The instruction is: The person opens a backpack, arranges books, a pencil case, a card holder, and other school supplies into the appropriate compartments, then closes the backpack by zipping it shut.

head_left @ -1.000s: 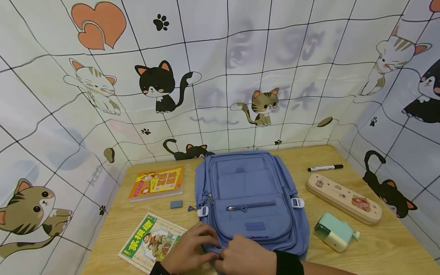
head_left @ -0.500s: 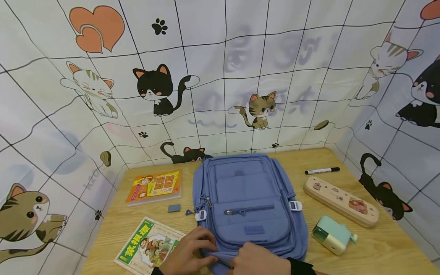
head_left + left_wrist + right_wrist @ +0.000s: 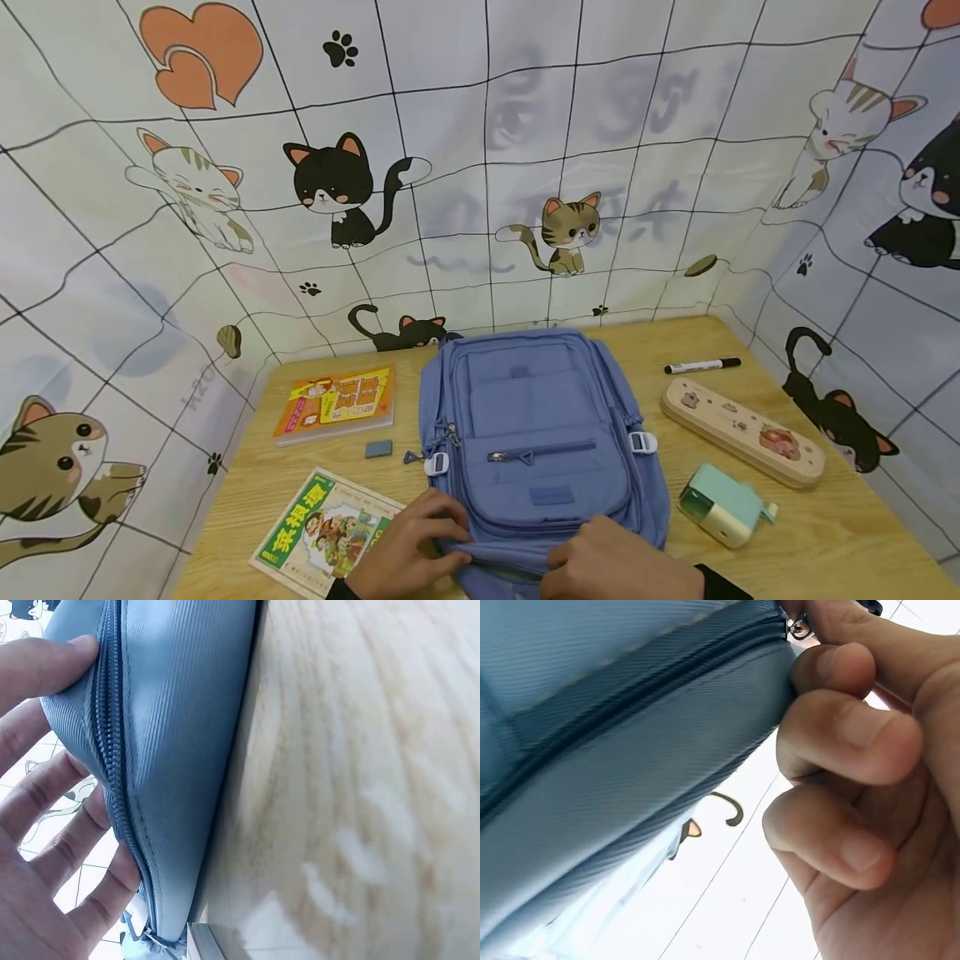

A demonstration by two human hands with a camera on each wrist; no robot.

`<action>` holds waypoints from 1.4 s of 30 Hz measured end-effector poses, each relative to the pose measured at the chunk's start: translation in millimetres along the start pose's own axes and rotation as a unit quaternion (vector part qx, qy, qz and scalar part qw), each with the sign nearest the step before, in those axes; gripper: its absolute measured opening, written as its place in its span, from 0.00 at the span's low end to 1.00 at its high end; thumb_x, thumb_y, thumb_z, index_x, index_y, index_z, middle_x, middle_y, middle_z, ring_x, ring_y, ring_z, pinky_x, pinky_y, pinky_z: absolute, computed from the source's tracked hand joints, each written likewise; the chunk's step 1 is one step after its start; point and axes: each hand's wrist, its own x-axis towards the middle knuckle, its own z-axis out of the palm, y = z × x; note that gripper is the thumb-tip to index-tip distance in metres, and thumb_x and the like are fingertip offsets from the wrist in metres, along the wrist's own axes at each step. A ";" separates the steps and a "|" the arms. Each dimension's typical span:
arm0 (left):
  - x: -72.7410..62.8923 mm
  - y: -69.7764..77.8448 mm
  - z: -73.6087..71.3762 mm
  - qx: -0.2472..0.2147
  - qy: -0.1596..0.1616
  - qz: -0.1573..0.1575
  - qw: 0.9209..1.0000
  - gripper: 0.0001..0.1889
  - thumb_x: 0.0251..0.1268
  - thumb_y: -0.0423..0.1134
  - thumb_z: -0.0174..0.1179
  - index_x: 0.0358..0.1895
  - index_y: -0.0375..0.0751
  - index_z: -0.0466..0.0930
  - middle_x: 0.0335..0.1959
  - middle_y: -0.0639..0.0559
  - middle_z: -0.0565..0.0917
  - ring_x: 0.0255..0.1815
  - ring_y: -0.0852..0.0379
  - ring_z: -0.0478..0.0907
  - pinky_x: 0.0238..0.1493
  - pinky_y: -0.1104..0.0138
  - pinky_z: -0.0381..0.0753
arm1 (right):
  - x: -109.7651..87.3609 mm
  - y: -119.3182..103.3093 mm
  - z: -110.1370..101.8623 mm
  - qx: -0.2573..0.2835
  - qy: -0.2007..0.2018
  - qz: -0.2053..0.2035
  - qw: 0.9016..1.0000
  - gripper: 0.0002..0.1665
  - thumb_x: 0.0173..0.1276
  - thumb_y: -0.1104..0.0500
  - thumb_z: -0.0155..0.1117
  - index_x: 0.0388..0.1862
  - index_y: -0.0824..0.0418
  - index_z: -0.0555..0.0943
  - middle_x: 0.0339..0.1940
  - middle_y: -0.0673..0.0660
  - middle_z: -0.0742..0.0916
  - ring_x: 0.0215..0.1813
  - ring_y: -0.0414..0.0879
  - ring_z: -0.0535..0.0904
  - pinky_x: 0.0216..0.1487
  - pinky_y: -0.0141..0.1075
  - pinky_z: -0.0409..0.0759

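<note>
A blue backpack (image 3: 543, 404) lies flat on the wooden table, its bottom end toward me. At its near left edge my left hand (image 3: 414, 540) pinches the fabric beside a zipper (image 3: 110, 727), thumb on one side and fingers behind in the left wrist view. My right hand (image 3: 618, 565) is to the right along the same near edge, fingers curled. In the right wrist view its thumb and forefinger hold the zipper's metal pull (image 3: 800, 630), largely hidden by the fingers. Between the hands a dark gap (image 3: 510, 572) shows in the zipper.
Left of the backpack lie an orange book (image 3: 337, 404), a small blue eraser (image 3: 378, 449) and a green-and-cream book (image 3: 326, 533). To the right are a marker (image 3: 702, 365), a beige pencil case (image 3: 742, 432) and a mint pencil sharpener (image 3: 725, 505). A cat-print curtain (image 3: 465, 167) surrounds the table.
My right hand has moved right along the backpack's near edge with the zipper pull, and the gap between the hands has opened wider. The left hand keeps its pinch in about the same place.
</note>
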 end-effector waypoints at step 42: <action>116.3 -87.5 -79.7 0.140 0.008 -0.160 0.977 0.29 0.62 0.50 0.58 0.66 0.48 0.63 0.67 0.44 0.61 0.68 0.43 0.59 0.61 0.45 0.65 | -26.9 13.8 24.3 -0.038 -0.057 0.120 0.990 0.51 0.54 0.23 0.46 0.72 0.44 0.53 0.72 0.50 0.62 0.69 0.51 0.63 0.65 0.50 0.65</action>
